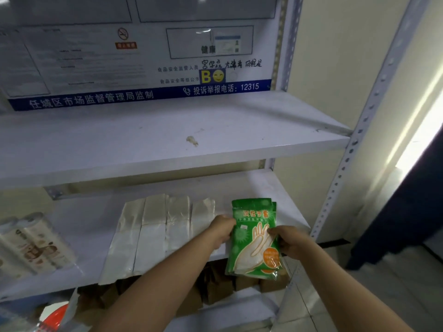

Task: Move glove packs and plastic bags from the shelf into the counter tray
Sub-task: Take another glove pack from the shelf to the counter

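Green glove packs (254, 238), a thin stack with a white glove printed on the front, are held upright over the right end of the middle shelf (79, 240). My left hand (221, 230) grips the stack's left edge. My right hand (288, 240) pinches its right edge. Several flat stacks of clear plastic bags (155, 231) lie side by side on the same shelf, just left of my left hand. The counter tray is out of view.
The upper shelf (167, 137) bears only a small scrap (192, 140). Printed paper rolls (33, 245) lie at the middle shelf's left end. Brown boxes (215, 291) stand on the shelf below. A perforated steel upright (354, 149) bounds the right side.
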A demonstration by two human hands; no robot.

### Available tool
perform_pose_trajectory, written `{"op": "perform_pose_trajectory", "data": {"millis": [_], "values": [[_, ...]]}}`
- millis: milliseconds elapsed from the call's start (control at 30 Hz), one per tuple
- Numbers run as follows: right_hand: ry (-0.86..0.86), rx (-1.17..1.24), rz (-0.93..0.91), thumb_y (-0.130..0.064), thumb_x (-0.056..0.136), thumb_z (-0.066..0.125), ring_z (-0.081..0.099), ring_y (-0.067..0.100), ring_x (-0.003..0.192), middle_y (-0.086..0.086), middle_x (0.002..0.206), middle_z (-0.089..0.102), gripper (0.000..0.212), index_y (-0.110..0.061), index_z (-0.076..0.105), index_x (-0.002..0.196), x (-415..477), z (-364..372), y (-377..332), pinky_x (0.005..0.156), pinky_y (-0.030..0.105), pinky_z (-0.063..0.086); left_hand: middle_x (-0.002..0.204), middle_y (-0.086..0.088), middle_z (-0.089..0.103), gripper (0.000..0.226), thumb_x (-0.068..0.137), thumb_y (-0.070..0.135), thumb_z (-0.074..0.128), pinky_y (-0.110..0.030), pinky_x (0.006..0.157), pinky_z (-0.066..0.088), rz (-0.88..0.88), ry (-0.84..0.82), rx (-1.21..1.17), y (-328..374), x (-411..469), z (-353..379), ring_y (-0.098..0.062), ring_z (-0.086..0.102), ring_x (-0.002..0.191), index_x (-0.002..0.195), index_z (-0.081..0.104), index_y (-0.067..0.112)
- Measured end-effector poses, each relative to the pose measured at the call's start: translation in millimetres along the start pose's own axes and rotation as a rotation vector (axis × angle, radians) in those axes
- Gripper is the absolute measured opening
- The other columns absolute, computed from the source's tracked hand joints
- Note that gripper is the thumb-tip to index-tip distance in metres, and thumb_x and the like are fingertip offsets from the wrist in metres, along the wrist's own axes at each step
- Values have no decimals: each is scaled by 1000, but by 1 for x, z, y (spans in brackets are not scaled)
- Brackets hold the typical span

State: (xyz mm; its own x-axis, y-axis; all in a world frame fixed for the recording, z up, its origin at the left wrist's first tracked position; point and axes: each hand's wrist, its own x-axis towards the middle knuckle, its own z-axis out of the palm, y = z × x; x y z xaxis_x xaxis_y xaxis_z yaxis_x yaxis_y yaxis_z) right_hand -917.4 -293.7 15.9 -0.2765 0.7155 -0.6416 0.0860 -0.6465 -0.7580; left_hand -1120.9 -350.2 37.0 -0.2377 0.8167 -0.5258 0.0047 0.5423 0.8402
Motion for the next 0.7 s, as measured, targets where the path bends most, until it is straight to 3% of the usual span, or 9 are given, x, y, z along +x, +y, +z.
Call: {"op": "perform_pose_trajectory", "data": {"millis": [133,267,367,433,500,567,633,700], "values": [[-7,112,-60,7,89,56,70,36,87,23,95,72,21,6,59,110,-24,-30,37,73,44,57,74,-6,71,19,80,24,58,-27,59,53,6,-48,74,-12,-6,26,-22,68,66,89,70,11],[16,185,-23,3,85,63,69,35,89,25,103,69,35,11,55,119,-51,-66,88,78,42,57,97,-5,72,29,82,33,59,-33,79,55,-27,-162,249,-29,-26,55,-22,67,88,104,65,16],[69,227,9,2,88,61,69,32,81,24,96,69,31,13,55,116,-71,-92,122,72,40,57,98,-2,64,24,92,40,57,-27,69,48,-82,-269,344,-45,-40,82,-18,60,84,107,57,21],[108,241,27,0,85,65,66,34,89,26,105,67,42,14,52,123,-82,-112,143,86,45,56,87,-1,64,31,83,51,57,-24,65,45,-135,-384,400,-55,-47,101,-15,58,69,99,59,25],[134,272,30,0,84,68,63,36,97,28,112,64,47,14,52,125,-93,-135,156,101,50,47,74,4,62,29,78,51,58,-27,76,48,-192,-490,426,-66,-46,121,-10,54,54,87,61,23],[173,306,57,-1,82,71,62,36,100,28,114,64,48,13,53,125,-109,-155,163,106,51,44,92,1,69,33,85,51,60,-38,96,49,-212,-564,415,-75,-41,143,-14,64,75,96,65,20],[214,340,64,-2,81,72,65,34,94,24,105,67,40,9,57,117,-125,-171,165,98,49,51,113,-3,69,41,87,51,62,-43,99,47,-227,-607,388,-77,-39,166,-22,64,101,112,64,18],[256,382,63,-2,82,70,69,32,84,21,95,70,26,5,62,106,-141,-188,161,81,42,56,113,-5,69,35,91,45,61,-43,100,48,-251,-645,353,-73,-41,193,-25,64,105,111,64,17]]}}
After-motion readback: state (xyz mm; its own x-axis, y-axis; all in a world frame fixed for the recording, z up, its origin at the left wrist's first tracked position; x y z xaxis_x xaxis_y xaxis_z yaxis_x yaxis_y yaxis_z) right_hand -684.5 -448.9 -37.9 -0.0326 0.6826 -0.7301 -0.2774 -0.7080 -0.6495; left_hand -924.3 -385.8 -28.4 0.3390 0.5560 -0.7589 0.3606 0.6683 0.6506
